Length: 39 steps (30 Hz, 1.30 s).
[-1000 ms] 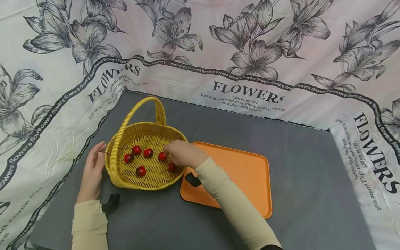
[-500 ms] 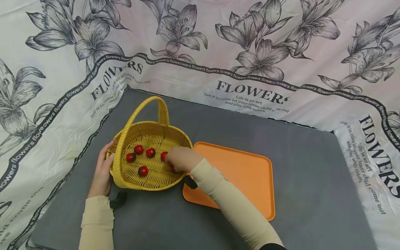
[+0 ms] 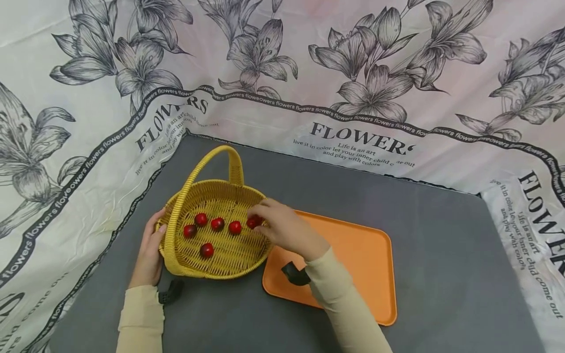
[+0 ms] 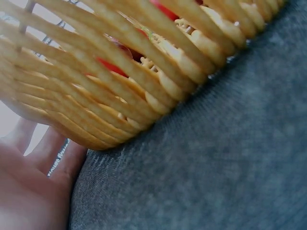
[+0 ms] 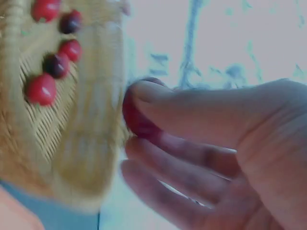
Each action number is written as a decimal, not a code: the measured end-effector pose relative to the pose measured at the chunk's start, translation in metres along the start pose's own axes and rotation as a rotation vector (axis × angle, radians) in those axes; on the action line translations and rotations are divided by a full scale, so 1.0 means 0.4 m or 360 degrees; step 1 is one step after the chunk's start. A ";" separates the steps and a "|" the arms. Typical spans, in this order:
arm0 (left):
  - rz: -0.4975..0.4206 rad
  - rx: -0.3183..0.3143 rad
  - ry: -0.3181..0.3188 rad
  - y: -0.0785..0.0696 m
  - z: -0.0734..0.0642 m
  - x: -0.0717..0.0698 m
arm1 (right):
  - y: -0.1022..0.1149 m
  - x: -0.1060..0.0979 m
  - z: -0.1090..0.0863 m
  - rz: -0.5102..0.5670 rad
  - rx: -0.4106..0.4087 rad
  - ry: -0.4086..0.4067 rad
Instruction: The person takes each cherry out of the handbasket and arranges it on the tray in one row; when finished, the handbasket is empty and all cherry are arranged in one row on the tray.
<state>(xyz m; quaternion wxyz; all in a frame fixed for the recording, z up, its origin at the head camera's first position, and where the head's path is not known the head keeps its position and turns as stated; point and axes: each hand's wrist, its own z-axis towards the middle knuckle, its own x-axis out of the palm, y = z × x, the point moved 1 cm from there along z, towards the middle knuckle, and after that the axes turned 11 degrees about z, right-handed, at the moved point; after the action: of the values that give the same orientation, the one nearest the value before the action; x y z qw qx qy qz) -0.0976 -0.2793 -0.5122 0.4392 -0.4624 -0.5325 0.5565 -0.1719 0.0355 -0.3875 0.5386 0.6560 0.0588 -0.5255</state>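
Observation:
A yellow wicker basket [image 3: 220, 272] with an arched handle stands on the grey table, and several dark-red cherries [image 3: 235, 227] lie loose on its woven floor. My right hand [image 3: 289, 230] is at the basket's right rim, pinching one cherry [image 5: 136, 112] between thumb and fingers. On the opposite side, my left hand [image 3: 152, 250] touches the basket's outer wall. The left wrist view has the fingers of that hand [image 4: 36, 182] reaching fairly straight against the weave; the fingertips are hidden behind the basket.
An orange rectangular tray [image 3: 353, 255] lies right of the basket, partly under my right forearm. White flower-printed cloth [image 3: 265, 113] rises beyond the table's back and side edges. The grey tabletop [image 3: 446, 255] extends right of the tray.
My right hand has lifted from the basket's floor toward its right rim with a cherry in its fingers. My left hand has come in against the basket's left side.

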 end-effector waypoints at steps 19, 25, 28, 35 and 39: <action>-0.0127 0.0013 -0.0034 -0.009 0.009 -0.007 | -0.192 0.122 -0.149 0.0081 0.0674 -0.0745; -0.0132 -0.0013 -0.0027 0.002 0.006 0.001 | -0.189 0.146 -0.139 0.0102 0.0802 -0.0738; -0.0131 -0.0011 -0.0024 0.008 0.004 0.000 | -0.187 0.149 -0.136 0.0109 0.0841 -0.0715; -0.0111 -0.0036 -0.0072 -0.009 -0.003 0.007 | -0.188 0.154 -0.136 0.0113 0.0869 -0.0700; -0.0125 -0.0020 -0.0109 0.001 0.002 0.009 | -0.191 0.155 -0.133 0.0094 0.0857 -0.0710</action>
<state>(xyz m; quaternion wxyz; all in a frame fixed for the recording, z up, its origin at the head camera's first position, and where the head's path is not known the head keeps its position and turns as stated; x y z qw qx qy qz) -0.0991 -0.2760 -0.5127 0.4393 -0.4246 -0.5684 0.5511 -0.1601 0.0776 -0.4906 0.3609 0.6449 -0.2199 -0.6368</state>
